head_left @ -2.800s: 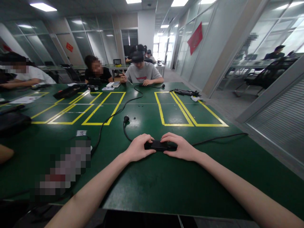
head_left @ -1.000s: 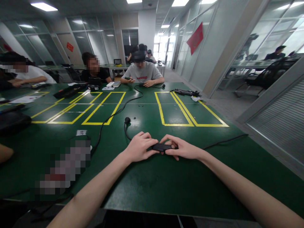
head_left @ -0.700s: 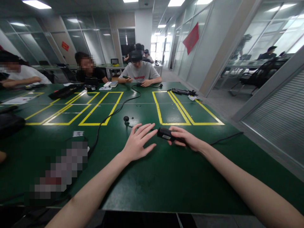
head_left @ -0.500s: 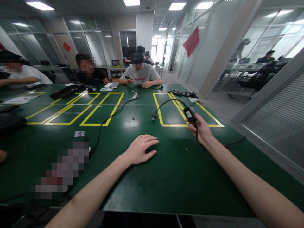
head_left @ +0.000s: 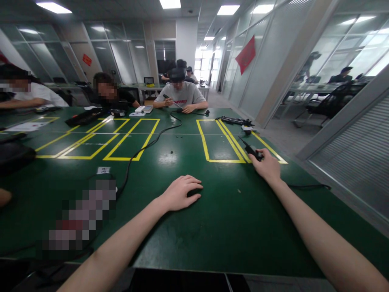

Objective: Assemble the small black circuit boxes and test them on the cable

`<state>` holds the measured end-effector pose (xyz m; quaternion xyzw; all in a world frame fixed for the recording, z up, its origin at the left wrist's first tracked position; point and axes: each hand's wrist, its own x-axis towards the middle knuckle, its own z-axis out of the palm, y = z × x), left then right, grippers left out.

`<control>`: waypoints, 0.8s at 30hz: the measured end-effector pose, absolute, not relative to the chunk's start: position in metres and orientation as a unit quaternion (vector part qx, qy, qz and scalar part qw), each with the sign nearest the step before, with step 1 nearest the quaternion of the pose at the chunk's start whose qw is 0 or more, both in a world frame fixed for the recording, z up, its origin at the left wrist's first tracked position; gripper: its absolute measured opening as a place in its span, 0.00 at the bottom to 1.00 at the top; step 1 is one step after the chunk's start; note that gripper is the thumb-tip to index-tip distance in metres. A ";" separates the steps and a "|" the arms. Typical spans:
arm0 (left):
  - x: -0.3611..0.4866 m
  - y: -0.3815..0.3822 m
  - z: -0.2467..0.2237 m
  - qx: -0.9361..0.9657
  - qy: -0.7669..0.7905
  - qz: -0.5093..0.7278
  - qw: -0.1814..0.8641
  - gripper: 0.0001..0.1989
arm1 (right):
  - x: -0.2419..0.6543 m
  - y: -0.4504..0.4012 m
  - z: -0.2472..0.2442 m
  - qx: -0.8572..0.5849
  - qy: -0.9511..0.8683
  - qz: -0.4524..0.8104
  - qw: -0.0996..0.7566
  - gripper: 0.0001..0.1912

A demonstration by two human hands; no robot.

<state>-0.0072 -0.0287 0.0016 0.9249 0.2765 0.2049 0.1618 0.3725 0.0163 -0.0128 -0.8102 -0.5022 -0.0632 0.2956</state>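
My left hand (head_left: 181, 192) rests on the green table (head_left: 200, 239) near its middle, fingers spread, holding nothing. To the right, my right hand (head_left: 267, 164) is closed round a black adapter (head_left: 253, 153) with a cable, beside the yellow-taped rectangle. The adapter is tilted and partly hidden by the fingers. A black cable (head_left: 310, 186) lies on the table to the right of my right wrist, and a small dark plug (head_left: 247, 132) shows beyond the adapter.
A blurred-out long object (head_left: 82, 219) lies at the left, with a black cable (head_left: 129, 162) running to the far side. A folded black tripod (head_left: 235, 121) lies at the far right edge. A person (head_left: 180, 95) sits opposite; two more people are at the left.
My right hand has moved slightly right and turned over, tilting the adapter lower towards the table. The cable end that hung to its left has swung away to the right. My left hand stays put.
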 end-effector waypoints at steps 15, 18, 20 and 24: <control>-0.006 -0.028 -0.001 0.922 0.280 0.211 0.164 0.11 | 0.400 0.020 -0.025 -0.806 -0.504 -0.049 0.306 0.23; -0.006 -0.028 -0.001 0.921 0.282 0.211 0.164 0.10 | 0.402 0.023 -0.024 -0.818 -0.472 -0.039 0.326 0.22; -0.006 -0.028 -0.001 0.921 0.283 0.210 0.164 0.10 | 0.405 0.024 -0.023 -0.834 -0.447 -0.036 0.321 0.23; -0.006 -0.028 -0.002 0.923 0.281 0.206 0.165 0.10 | 0.413 0.024 -0.024 -0.850 -0.433 -0.032 0.300 0.27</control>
